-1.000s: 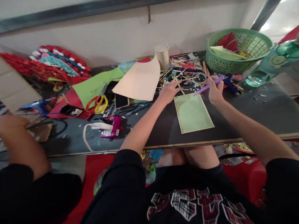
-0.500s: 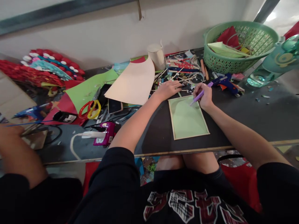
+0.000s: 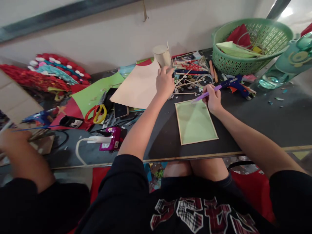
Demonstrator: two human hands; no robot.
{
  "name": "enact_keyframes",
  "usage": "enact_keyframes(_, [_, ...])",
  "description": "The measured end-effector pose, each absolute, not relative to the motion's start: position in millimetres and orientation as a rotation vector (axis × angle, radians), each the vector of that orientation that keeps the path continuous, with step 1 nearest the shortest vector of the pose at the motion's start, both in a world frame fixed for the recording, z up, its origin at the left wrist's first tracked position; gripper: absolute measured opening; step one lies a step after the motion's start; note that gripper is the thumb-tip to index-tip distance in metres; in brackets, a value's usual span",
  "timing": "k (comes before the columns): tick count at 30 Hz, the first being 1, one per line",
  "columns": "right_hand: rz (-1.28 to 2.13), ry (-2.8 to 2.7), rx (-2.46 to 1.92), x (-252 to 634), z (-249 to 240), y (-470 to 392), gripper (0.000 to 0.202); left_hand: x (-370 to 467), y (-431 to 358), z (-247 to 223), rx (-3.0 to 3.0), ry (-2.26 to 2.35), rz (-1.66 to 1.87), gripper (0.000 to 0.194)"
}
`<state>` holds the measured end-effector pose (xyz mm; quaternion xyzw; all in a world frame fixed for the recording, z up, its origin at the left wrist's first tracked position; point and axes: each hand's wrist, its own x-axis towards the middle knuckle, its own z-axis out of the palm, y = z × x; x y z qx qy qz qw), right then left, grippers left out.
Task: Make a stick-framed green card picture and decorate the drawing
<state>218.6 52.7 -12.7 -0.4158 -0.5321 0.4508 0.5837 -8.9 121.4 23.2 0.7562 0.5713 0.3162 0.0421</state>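
A light green sheet edged with thin wooden strips lies flat near the table's front edge. Over its top right corner, my right hand is closed on a purple pen, whose tip points left above the sheet's top edge. My left hand is farther back, at the right edge of a cream paper sheet, beside a pile of sticks and small pieces. Its fingers are bent toward the pile, and what they touch, if anything, is hidden. A cream cup stands just behind it.
A green basket, a water bottle and a blue glue gun are at right. Scissors, a phone and a purple power strip lie left. Another person's hand is at far left.
My left hand has moved back and left, from above the framed sheet to beside the cup. The purple pen's tip has shifted a little left. The view has shifted slightly.
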Motion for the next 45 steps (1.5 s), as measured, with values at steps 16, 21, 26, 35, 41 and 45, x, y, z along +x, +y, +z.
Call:
enact_keyframes(16, [1.103, -1.436, -0.81, 217, -8, 41, 0.056, 7, 74, 18, 1.917, 1.177, 0.842, 0.025])
enact_keyframes(21, [1.057, -1.387, -0.832, 218, -8, 45, 0.058, 0, 83, 10, 1.822, 1.525, 1.01, 0.021])
enact_keyframes(26, [1.074, -1.357, -0.89, 218, -13, 51, 0.066, -4, 89, -2, 1.877, 1.624, 1.014, 0.026])
enact_keyframes(35, [1.06, -1.312, -0.898, 217, -16, 54, 0.065, 2, 90, -1, 2.194, 1.408, 1.047, 0.034])
enact_keyframes(41, [1.093, -1.322, -0.884, 217, -14, 54, 0.065, 8, 56, 8, 2.384, 1.081, 0.753, 0.05])
enact_keyframes(45, [1.214, -1.436, -0.756, 212, -3, 41, 0.059, 23, 28, 15, 2.489, 1.194, 0.597, 0.037])
